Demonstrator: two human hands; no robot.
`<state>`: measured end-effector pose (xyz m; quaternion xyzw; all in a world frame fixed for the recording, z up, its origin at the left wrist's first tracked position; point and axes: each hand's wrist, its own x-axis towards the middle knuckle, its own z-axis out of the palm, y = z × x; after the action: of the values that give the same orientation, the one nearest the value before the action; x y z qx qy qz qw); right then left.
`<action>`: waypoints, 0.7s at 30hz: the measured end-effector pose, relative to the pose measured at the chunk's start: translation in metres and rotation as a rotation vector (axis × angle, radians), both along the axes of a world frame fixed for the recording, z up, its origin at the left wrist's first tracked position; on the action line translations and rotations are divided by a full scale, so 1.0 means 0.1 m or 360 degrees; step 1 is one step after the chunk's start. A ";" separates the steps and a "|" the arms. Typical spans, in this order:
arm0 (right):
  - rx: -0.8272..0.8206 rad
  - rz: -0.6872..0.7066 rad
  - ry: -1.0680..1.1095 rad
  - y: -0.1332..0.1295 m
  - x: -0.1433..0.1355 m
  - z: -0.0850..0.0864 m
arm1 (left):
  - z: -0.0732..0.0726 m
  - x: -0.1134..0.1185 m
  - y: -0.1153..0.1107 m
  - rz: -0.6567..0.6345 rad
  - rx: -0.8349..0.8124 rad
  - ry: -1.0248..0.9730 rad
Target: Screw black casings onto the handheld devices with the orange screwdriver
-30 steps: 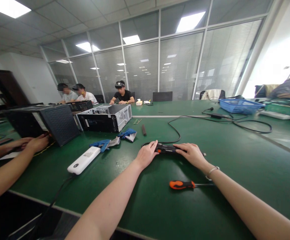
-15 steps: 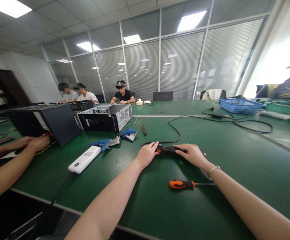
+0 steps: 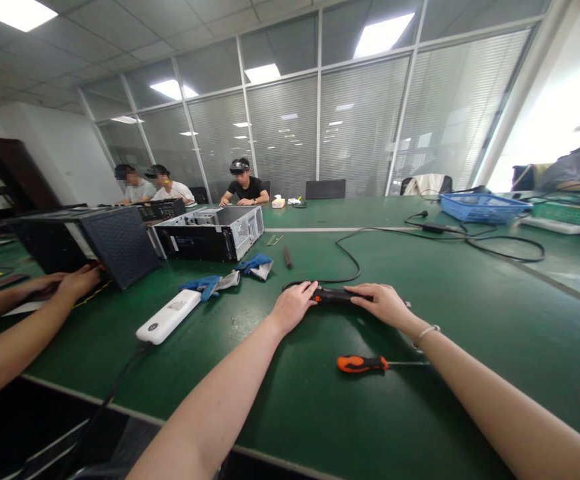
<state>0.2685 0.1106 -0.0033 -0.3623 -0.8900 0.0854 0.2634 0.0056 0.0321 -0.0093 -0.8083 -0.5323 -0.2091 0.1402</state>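
Note:
A black corded tool (image 3: 337, 295) with an orange switch lies across the green table (image 3: 290, 360), level with its surface. Around its left end, near the orange part, my left hand (image 3: 294, 307) is closed. My right hand (image 3: 384, 305) grips the tool's right part, and a small metal tip shows beyond the fingers. From the left end a black cord (image 3: 353, 257) loops back over the table. Nearer to me, a screwdriver (image 3: 363, 364) with an orange and black handle lies below the right hand, its shaft pointing right.
White power strip (image 3: 169, 317), blue-grey gloves (image 3: 210, 285) and a dark bar (image 3: 287, 257) lie left. Behind are an open computer case (image 3: 210, 233) and a black case (image 3: 90, 240), where another person's hands work. A blue basket (image 3: 485, 208) stands back right. People sit across the table.

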 end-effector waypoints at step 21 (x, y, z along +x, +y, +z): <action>0.0235 0.0166 -0.0005 -0.16 0.01 -0.02 | 0.03 -0.05 -0.08 -0.0033 -0.0181 -0.0640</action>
<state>0.2693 0.0941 -0.0049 -0.2950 -0.9119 0.0327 0.2833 0.0006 0.0237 -0.0064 -0.7623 -0.5521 -0.3373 -0.0169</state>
